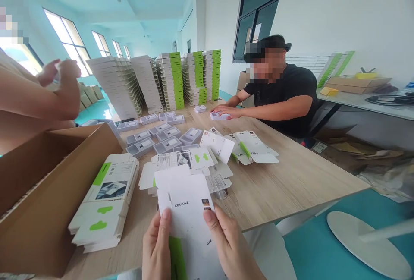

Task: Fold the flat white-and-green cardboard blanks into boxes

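Observation:
Between my two hands is a white and green flattened carton (189,228) printed with "CEUKAZ". My left hand (157,243) grips its left edge, thumb on top. On the right edge, my right hand (229,241) has its thumb pressed on the face near a dark printed label. Just beyond lie loose flat cartons (221,176), some overlapping, with green patches and printed text. A neat stack of flat cartons (106,202) lies to the left of my hands. Small white trays (168,133) sit in rows farther back on the table.
A large open cardboard box (42,211) stands at the left table edge. Tall stacks of white and green boxes (171,81) line the back. Across the table (291,185), a person in black (284,90) handles a white tray (220,116). Another person's arm (48,94) shows at left.

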Tool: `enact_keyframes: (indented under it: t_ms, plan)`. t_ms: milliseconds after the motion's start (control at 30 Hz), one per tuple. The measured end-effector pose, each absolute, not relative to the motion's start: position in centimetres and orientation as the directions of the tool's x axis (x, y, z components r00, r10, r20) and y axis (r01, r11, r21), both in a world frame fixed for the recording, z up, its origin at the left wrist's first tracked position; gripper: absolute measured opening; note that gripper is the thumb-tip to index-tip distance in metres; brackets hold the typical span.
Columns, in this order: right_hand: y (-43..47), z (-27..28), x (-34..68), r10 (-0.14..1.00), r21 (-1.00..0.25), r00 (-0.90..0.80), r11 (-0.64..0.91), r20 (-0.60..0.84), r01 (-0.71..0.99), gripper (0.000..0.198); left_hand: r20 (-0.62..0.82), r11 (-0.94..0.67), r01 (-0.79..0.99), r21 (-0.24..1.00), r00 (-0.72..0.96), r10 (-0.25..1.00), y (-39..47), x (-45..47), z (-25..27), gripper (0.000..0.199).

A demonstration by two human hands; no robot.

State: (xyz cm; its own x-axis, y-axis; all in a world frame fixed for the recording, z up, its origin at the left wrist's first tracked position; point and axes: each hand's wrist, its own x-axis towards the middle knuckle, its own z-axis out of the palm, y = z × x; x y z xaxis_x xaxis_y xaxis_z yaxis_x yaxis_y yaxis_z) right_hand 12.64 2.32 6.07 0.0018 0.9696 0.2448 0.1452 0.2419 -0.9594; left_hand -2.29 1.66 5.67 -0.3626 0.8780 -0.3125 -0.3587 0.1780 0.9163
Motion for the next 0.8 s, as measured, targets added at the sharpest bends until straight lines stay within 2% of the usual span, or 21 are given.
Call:
enact_keyframes:
  t_ms: [167, 233, 400, 500, 600, 733, 800]
  plan:
    - [1.8, 3.7, 11.9, 0.961, -0.943, 0.013, 0.268, 0.276, 0.2, 0.053, -0.046, 0.091, 0.043, 0.995, -0.612, 0.79, 1.6, -2.2, 5.3, 0.073]
    - [1.8, 3.3, 11.9, 0.961, -0.945, 0.038, 0.263, 0.275, 0.195, 0.052, 0.02, 0.082, 0.135, 0.987, -0.62, 0.785, 1.6, -1.9, 5.4, 0.076]
    - [2.2, 4.5, 11.8, 0.976, -0.979, 0.087, 0.197, 0.201, 0.056, 0.046, 0.06, -0.023, 0.083, 0.996, -0.489, 0.87, 1.5, -0.2, 6.1, 0.073]
    - [2.2, 5.4, 11.6, 0.982, -0.985, 0.091, 0.167, 0.163, -0.046, 0.056, 0.119, -0.06, 0.134, 0.989, -0.491, 0.863, 1.4, 1.0, 5.9, 0.081]
    - [2.1, 5.5, 11.7, 0.98, -0.984, 0.127, 0.162, 0.152, -0.069, 0.066, 0.126, -0.073, 0.129, 0.989, -0.47, 0.873, 1.4, 1.3, 5.1, 0.089]
    - [2.2, 5.9, 12.8, 0.984, -0.984, 0.095, 0.159, 0.151, -0.085, 0.06, 0.106, -0.094, 0.051, 0.994, -0.417, 0.903, 1.3, 0.8, 4.6, 0.092]
    - [2.4, 6.4, 13.4, 0.986, -0.981, 0.067, 0.158, 0.151, -0.113, 0.056, 0.115, -0.125, 0.0, 0.992, -0.393, 0.912, 1.1, 0.7, 4.7, 0.083]
